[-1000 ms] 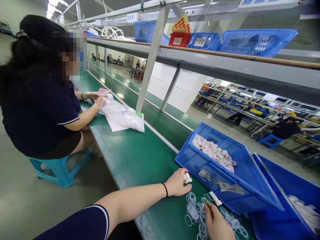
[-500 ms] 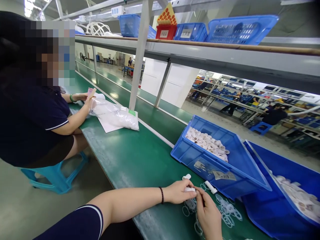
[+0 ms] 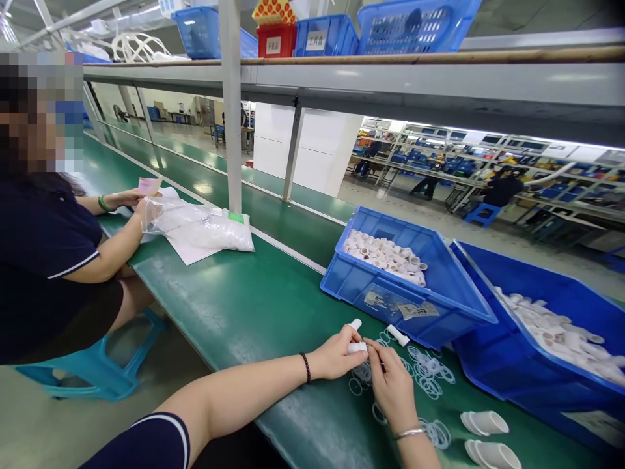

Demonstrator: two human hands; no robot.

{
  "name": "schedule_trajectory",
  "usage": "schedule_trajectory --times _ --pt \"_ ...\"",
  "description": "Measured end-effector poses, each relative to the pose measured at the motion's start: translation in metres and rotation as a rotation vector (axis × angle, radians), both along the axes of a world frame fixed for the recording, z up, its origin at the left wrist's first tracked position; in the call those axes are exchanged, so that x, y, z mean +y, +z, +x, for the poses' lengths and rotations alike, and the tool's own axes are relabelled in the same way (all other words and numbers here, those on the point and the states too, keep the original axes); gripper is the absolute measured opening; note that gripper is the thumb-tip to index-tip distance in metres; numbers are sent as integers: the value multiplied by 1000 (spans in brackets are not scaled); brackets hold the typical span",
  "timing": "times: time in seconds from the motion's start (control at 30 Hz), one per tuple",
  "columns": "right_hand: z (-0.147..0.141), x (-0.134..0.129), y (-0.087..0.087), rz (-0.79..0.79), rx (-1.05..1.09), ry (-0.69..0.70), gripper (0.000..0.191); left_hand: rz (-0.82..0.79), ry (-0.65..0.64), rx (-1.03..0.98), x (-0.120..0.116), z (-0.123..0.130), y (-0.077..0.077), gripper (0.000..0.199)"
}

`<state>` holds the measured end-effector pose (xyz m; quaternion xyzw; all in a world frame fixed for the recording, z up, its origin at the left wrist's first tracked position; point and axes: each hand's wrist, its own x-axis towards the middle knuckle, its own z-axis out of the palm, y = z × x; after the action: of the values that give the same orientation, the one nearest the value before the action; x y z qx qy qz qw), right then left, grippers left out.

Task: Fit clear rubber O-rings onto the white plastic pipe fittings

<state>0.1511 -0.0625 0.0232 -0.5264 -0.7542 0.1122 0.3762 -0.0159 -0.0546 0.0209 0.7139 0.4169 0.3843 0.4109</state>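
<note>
Since a moment ago the right hand has come off the loose rings and met the left hand, which has drawn back toward the tabletop edge. Both now pinch a small white fitting, fingertips closed on its ends just above the green surface. Seating a ring calls for a steady hold and a square push. Thin, clear, floppy rings lie scattered beside it; rigid plastic fittings fill the blue bin beyond.
</note>
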Motion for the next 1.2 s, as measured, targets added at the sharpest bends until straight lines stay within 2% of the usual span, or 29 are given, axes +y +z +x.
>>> schedule_trajectory --times 0.3,0.57,0.73,0.97,1.07,1.2 --pt "-3 0 4 -98 99 -19 44 1 -24 -23 -3 -1 8 21" --pt "-7 -3 10 -220 276 -37 42 -38 -22 -12 -1 -1 3 31" --pt "-6 1 5 -274 385 -3 41 -37 -20 3 0 0 4 28" --pt "-7 2 3 -327 586 50 33 20 -102 60 -4 -2 12 20" --pt "-8 4 1 -423 743 82 34 68 -195 59 -1 -5 13 17" --pt "-9 2 8 -642 942 145 40 149 -208 24 -2 -7 12 17"
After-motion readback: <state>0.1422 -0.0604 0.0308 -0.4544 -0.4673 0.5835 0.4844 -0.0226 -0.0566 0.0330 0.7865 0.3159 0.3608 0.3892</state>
